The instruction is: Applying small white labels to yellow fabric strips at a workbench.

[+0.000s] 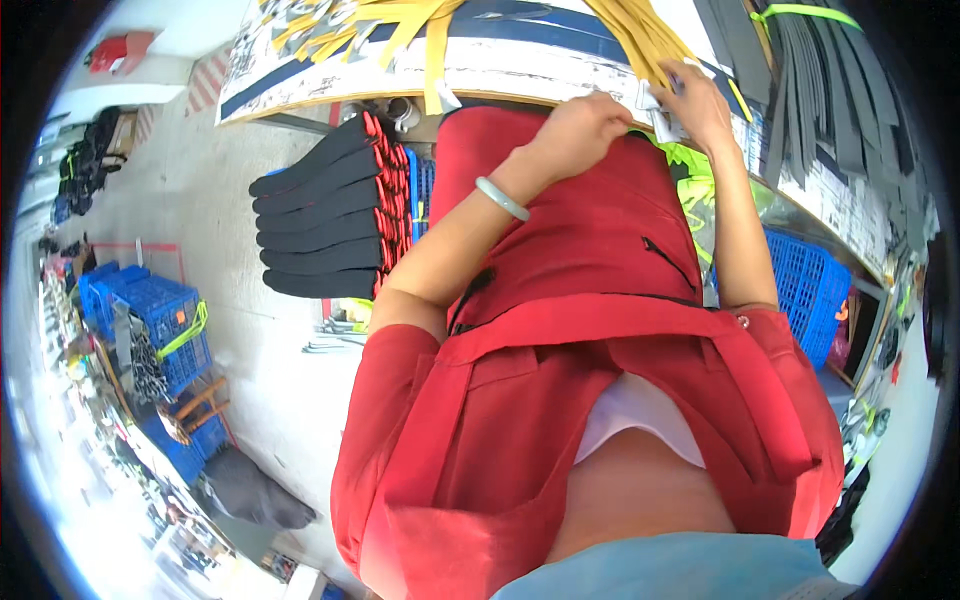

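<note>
Over my lap and the table's front edge, my left hand (585, 130) is closed, its fingertips pressed together. Whatever lies between them is too small to make out. To its right, my right hand (698, 108) curls its thumb and fingers around the lower end of a bundle of yellow straps (630, 38). Small grey-white pieces (668, 124) show beneath those fingers. Red cloth (590, 225) covers my lap below both hands. Another pile of yellow straps (400, 20) with grey-white ends lies farther left on the table.
Left of my lap stands a stack of black padded pieces (320, 215) with red edges. Dark grey straps (825, 95) tied with a green band hang at the right. A blue crate (805, 290) sits under the table (300, 85); more blue crates (150, 310) stand on the floor at left.
</note>
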Available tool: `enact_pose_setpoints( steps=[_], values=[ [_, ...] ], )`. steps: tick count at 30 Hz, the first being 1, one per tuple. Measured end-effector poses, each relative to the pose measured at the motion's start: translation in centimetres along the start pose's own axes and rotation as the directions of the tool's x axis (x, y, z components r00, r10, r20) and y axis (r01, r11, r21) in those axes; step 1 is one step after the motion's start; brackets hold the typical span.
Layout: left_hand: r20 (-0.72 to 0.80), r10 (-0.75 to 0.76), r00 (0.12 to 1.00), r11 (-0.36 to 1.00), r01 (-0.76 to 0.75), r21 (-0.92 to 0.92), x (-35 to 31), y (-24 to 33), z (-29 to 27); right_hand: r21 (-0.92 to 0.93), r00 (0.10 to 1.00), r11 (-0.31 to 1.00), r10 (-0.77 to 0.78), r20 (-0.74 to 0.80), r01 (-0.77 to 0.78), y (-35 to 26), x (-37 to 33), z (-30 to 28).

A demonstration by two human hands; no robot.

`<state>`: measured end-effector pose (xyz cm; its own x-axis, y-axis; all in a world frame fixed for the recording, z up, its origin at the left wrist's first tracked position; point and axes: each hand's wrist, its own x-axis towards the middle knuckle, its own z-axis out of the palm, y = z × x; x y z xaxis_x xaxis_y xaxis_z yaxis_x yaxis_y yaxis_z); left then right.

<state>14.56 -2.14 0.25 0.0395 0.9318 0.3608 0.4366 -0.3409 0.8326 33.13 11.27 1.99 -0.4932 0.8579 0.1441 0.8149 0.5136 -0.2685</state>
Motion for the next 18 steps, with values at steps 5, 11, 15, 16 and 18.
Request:
enact_pose_setpoints(
  steps=[5,11,15,16,18],
  values=[
    [0.148,-0.079,0.986,0.996,0.085,-0.034,-2.2,-1.6,1.3,0.143,0.987,0.984,0.119,-0.109,-0.103,2.0,0.0,0.4],
    [-0.159,-0.051,0.986,0.992,0.032,-0.125,1.0,-0.7,-0.4,0.461,0.993,0.887,0.047,-0.113,0.01,-5.5,-0.8,-1.1],
    [-0.11,-0.006,0.994,0.984,-0.014,-0.177,3.6,0.9,-2.7,0.575,0.981,0.804,-0.052,-0.188,0.153,-8.0,-1.3,-2.6],
    [-0.101,0.001,0.995,0.983,-0.019,-0.182,3.6,1.2,-3.1,0.571,0.98,0.808,-0.042,-0.193,0.147,-7.9,-1.3,-2.8],
    [-0.121,0.091,0.988,0.994,-0.099,-0.053,3.7,1.5,-3.8,0.597,0.973,0.77,-0.15,-0.174,0.225,-7.8,-1.5,-3.3]
  ],
)
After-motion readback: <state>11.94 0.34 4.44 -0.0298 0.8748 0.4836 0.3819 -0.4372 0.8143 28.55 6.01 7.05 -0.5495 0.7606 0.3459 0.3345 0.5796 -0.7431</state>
